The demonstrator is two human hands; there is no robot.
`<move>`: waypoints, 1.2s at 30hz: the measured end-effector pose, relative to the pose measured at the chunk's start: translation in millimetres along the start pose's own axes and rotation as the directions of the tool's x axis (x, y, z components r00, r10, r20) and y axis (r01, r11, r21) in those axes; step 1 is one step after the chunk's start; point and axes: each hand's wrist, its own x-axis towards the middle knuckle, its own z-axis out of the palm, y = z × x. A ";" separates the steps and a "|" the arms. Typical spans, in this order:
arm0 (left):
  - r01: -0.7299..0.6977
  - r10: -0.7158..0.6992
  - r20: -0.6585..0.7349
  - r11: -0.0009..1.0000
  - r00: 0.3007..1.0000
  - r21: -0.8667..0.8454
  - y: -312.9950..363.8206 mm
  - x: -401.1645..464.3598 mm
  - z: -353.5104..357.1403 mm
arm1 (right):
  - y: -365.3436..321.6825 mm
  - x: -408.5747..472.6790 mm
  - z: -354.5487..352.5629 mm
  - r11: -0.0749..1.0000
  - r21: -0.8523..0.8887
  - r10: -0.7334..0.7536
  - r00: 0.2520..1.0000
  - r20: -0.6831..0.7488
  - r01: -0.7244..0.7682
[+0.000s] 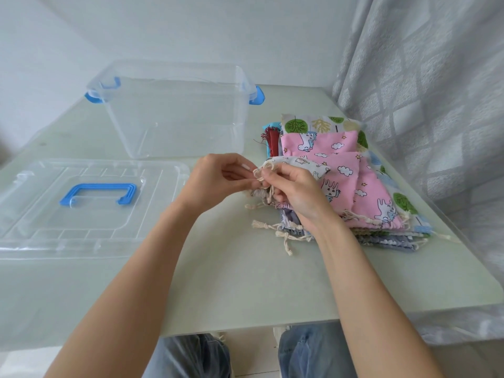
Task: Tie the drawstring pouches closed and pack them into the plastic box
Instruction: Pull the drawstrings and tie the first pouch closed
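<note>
While pinched, pouch (297,162) neck leftward.

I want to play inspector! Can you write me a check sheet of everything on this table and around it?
Surface: pale green table, flat and smooth.
Job's things: clear plastic box with blue latches, open, nothing inside; clear lid with blue handle lying flat in front of the box; stack of patterned fabric drawstring pouches on the right; small pale printed pouch held above the stack's near corner.
Clutter: nothing seen.
Hands: left hand and right hand both pinch the pouch's cream drawstring cord.
Cables: nothing seen.
Surroundings: plain white wall behind; grey patterned curtain on the right; blue jeans below the table edge.
</note>
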 end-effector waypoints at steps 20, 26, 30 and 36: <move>0.039 -0.034 0.046 0.992 0.998 -0.117 -3.0 1.0 11.2 | -6.7 -8.8 -5.4 0.431 -0.784 -0.593 0.795 0.127 0.447; 0.046 -0.047 0.001 0.978 0.999 -0.204 -2.4 -1.6 12.3 | 2.8 -7.2 -1.4 0.054 -0.916 -0.783 0.586 0.209 0.398; 0.090 -0.078 0.052 0.946 0.996 -0.311 1.3 -0.1 13.6 | 1.9 -3.7 -14.3 0.073 -0.875 -0.857 0.479 0.191 0.479; 0.036 -0.015 0.089 0.971 0.996 -0.238 -0.5 -0.2 12.6 | 3.9 -2.3 -15.0 0.152 -0.797 -0.871 0.461 0.171 0.584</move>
